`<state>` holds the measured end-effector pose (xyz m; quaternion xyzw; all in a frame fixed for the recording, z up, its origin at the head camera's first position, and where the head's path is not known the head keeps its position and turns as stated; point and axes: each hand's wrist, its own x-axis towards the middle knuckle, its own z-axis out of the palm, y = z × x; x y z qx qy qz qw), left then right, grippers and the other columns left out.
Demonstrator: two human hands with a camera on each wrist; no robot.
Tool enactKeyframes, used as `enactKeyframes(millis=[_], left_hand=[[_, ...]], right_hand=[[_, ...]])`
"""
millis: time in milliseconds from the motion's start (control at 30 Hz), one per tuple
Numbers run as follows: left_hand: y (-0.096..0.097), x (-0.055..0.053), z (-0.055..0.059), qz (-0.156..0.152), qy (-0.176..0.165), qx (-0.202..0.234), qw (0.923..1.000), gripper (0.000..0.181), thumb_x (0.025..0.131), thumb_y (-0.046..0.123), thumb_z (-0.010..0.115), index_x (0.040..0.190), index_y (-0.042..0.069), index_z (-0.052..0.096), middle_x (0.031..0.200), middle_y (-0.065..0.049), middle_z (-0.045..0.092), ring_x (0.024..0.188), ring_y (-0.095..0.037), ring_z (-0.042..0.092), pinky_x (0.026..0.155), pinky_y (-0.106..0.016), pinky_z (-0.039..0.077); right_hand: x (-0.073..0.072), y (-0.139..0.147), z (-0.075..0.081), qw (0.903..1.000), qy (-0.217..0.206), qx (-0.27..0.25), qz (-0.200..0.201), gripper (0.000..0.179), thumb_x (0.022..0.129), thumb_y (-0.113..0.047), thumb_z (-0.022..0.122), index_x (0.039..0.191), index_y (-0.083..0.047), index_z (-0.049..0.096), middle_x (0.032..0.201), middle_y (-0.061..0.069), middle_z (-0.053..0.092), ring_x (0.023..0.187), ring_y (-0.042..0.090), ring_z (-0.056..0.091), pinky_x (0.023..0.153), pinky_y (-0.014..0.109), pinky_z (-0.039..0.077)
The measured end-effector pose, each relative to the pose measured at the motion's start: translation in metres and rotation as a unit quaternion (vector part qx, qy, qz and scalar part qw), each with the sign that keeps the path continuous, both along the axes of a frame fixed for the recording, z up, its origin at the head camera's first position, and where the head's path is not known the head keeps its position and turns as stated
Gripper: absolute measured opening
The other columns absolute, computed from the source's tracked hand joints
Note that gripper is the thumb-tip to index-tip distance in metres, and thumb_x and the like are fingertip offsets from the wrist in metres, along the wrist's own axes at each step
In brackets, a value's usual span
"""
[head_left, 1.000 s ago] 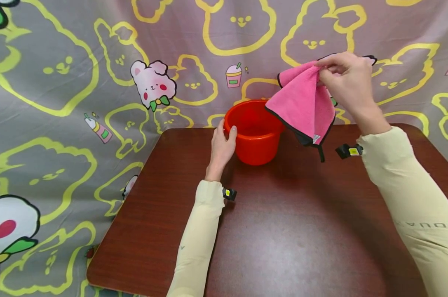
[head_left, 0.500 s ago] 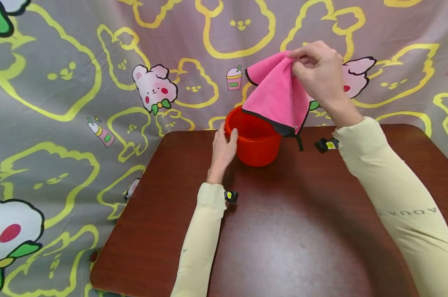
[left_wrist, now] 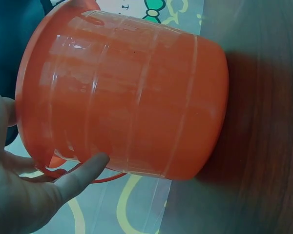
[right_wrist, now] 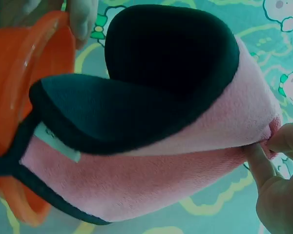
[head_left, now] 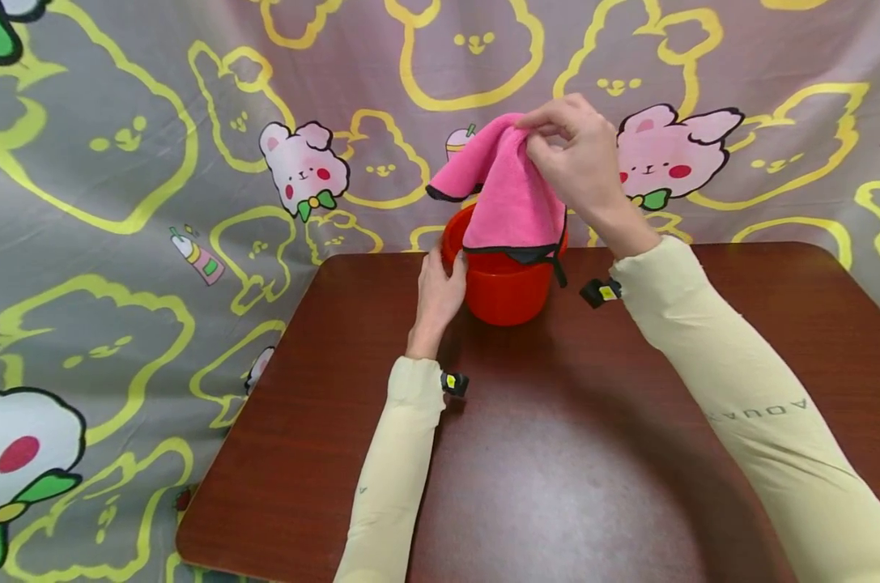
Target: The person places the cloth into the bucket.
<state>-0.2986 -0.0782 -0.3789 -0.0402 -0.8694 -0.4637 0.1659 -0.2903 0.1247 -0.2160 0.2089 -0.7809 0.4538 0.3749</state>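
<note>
A red plastic bucket (head_left: 508, 295) stands upright at the table's back edge. At its left side my left hand (head_left: 438, 295) holds the rim; in the left wrist view the thumb (left_wrist: 85, 173) lies along the outer wall and the other fingers are at the rim. My right hand (head_left: 578, 154) pinches the top of a pink cloth (head_left: 516, 198) with black edging and a dark underside. The cloth hangs over the bucket's mouth and hides most of the opening. In the right wrist view, a black loop and a white tag (right_wrist: 56, 141) show at the cloth's lower end.
The dark brown wooden table (head_left: 578, 453) reaches back to a grey curtain (head_left: 381, 65) printed with cartoon animals. A thin red bucket handle (left_wrist: 110, 179) hangs by the bucket's side in the left wrist view.
My right hand has carried the pink cloth leftward, from the bucket's right side to above its mouth. The left hand and the bucket have stayed in place.
</note>
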Motion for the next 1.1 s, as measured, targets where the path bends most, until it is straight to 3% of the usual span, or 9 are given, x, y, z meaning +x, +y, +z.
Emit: enactKeyframes(millis=[133,267,500,733,833,1100], left_hand=[[0.001,-0.002,0.0,0.0,0.007,0.005,1.0,0.058,0.098,0.035,0.05,0.149,0.01,0.039,0.142,-0.016,0.051,0.133,-0.03,0.048,0.114,-0.04,0.037],[0.002,-0.001,-0.001,-0.004,0.004,0.01,0.9999,0.06,0.098,0.037,0.049,0.15,0.01,0.037,0.145,-0.016,0.049,0.135,-0.029,0.046,0.115,-0.04,0.036],[0.005,0.001,-0.003,-0.011,-0.007,0.006,0.9999,0.063,0.098,0.041,0.049,0.152,0.011,0.034,0.144,-0.016,0.048,0.134,-0.029,0.047,0.115,-0.04,0.036],[0.006,-0.001,-0.001,-0.023,-0.013,0.026,0.9993,0.063,0.097,0.039,0.051,0.151,0.01,0.035,0.146,-0.014,0.047,0.132,-0.028,0.048,0.113,-0.041,0.04],[0.003,-0.001,-0.001,-0.027,-0.026,0.029,0.9988,0.063,0.098,0.041,0.05,0.152,0.012,0.034,0.147,-0.012,0.045,0.133,-0.027,0.048,0.112,-0.042,0.041],[-0.01,0.0,-0.001,-0.049,-0.047,0.016,0.9976,0.059,0.1,0.044,0.047,0.152,0.018,0.034,0.147,-0.008,0.044,0.132,-0.025,0.046,0.111,-0.044,0.041]], right_hand=[[-0.005,-0.007,-0.009,0.9999,-0.013,0.009,0.002,0.023,0.091,-0.009,0.055,0.098,-0.004,0.076,0.097,0.006,0.064,0.093,0.012,0.066,0.081,0.014,0.049],[-0.012,-0.008,-0.025,0.9977,-0.045,0.048,-0.015,0.024,0.092,-0.01,0.055,0.101,-0.004,0.075,0.103,0.015,0.066,0.098,0.022,0.065,0.085,0.028,0.051],[-0.016,0.008,-0.046,0.9811,-0.145,0.128,-0.005,0.03,0.095,-0.011,0.051,0.117,-0.006,0.071,0.118,0.016,0.065,0.106,0.031,0.066,0.097,0.044,0.052],[-0.008,0.035,-0.052,0.9778,-0.153,0.143,0.006,0.028,0.098,-0.013,0.05,0.115,-0.004,0.07,0.114,0.016,0.067,0.103,0.031,0.063,0.095,0.049,0.053],[-0.003,0.049,-0.059,0.9717,-0.17,0.164,0.008,0.029,0.099,-0.015,0.05,0.118,-0.004,0.069,0.116,0.017,0.066,0.105,0.031,0.061,0.093,0.051,0.053],[0.007,0.096,-0.1,0.9499,-0.177,0.257,0.015,0.029,0.098,-0.014,0.054,0.121,-0.005,0.067,0.113,0.017,0.069,0.098,0.033,0.065,0.087,0.053,0.055]])
